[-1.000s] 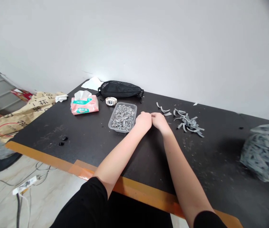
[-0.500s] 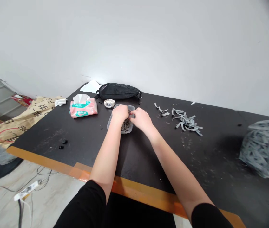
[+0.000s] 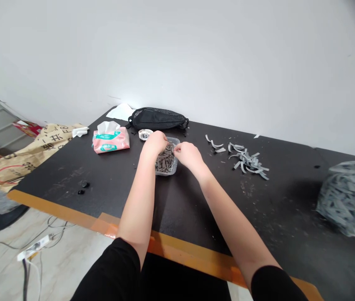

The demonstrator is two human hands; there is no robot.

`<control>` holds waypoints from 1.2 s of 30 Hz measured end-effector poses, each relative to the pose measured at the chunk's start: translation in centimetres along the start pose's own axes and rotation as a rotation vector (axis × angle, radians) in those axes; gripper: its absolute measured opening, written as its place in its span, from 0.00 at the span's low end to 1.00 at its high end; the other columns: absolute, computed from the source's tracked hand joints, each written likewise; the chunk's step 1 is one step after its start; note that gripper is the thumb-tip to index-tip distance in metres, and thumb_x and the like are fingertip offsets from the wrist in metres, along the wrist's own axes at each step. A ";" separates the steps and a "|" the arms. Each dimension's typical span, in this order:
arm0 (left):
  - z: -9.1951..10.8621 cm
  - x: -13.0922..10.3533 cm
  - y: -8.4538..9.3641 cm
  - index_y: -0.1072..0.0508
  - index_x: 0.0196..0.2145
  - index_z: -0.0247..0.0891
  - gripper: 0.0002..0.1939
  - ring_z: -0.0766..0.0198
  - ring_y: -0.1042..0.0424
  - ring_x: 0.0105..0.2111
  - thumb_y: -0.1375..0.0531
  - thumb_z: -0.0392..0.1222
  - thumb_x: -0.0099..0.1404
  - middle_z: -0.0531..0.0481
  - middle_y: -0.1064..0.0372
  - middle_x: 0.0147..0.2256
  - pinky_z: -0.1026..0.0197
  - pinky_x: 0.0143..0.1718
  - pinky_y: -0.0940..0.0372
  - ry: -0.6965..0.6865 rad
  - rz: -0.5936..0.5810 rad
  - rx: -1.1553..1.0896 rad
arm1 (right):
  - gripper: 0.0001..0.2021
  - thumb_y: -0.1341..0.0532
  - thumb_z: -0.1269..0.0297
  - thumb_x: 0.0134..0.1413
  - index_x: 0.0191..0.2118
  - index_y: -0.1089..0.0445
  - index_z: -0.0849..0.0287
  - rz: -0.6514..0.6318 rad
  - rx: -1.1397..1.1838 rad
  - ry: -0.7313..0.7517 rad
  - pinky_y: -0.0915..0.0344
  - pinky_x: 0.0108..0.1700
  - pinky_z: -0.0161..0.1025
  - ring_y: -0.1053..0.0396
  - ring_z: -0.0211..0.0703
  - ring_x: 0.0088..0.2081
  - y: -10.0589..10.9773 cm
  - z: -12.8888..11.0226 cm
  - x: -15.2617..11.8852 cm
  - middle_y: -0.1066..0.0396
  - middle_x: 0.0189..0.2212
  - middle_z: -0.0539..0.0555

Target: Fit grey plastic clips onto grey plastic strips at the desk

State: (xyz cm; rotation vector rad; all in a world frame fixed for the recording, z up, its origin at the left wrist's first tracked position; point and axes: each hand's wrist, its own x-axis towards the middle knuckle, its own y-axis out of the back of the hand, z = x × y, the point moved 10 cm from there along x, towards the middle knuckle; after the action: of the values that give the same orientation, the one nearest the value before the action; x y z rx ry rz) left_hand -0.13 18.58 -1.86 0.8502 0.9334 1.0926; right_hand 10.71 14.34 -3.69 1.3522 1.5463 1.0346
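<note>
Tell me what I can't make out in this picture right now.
All in the head view:
Left side of the plastic tub: hidden behind the left hand and wrist.
Left fingertips and anything they hold: mostly behind that hand.
Whether the right hand pinches a piece: too small to tell.
Rest of the bag of grey strips: cut off by the right edge.
White watch readout: too small.

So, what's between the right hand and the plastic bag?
In the head view, loose grey strips, mostly piled, lie on the table between right hand and bag.
</note>
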 end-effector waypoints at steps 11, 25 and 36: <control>3.6 -5.9 3.9 0.24 0.44 0.33 0.14 0.60 0.23 0.40 0.39 0.48 0.75 0.47 0.24 0.41 0.52 0.45 0.25 -0.143 -0.075 0.010 | 0.12 0.36 0.59 0.67 0.50 0.26 0.60 0.100 0.338 -0.055 0.26 0.54 0.51 0.25 0.48 0.51 0.0 0.9 0.4 0.25 0.51 0.57; 14.0 -5.5 -11.2 0.28 0.57 0.34 0.20 0.52 0.26 0.52 0.36 0.47 0.73 0.39 0.30 0.56 0.45 0.54 0.27 -0.255 -0.174 -0.043 | 0.14 0.38 0.56 0.69 0.50 0.28 0.62 0.184 1.054 -0.368 0.25 0.37 0.39 0.26 0.38 0.36 -0.4 20.8 -6.8 0.25 0.41 0.54; 16.2 -4.7 -13.8 0.27 0.52 0.34 0.16 0.57 0.24 0.45 0.38 0.48 0.74 0.43 0.26 0.49 0.50 0.47 0.24 -0.422 -0.294 -0.437 | 0.12 0.37 0.58 0.69 0.47 0.28 0.63 0.061 1.209 -0.393 0.26 0.34 0.36 0.27 0.36 0.33 -3.7 21.3 -10.1 0.26 0.38 0.52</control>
State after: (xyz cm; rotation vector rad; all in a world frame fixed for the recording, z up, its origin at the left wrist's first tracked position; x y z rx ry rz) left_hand 18.58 8.95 -7.49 0.5287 0.4242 0.7768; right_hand 30.50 5.40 -13.61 2.1981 1.8490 -0.2993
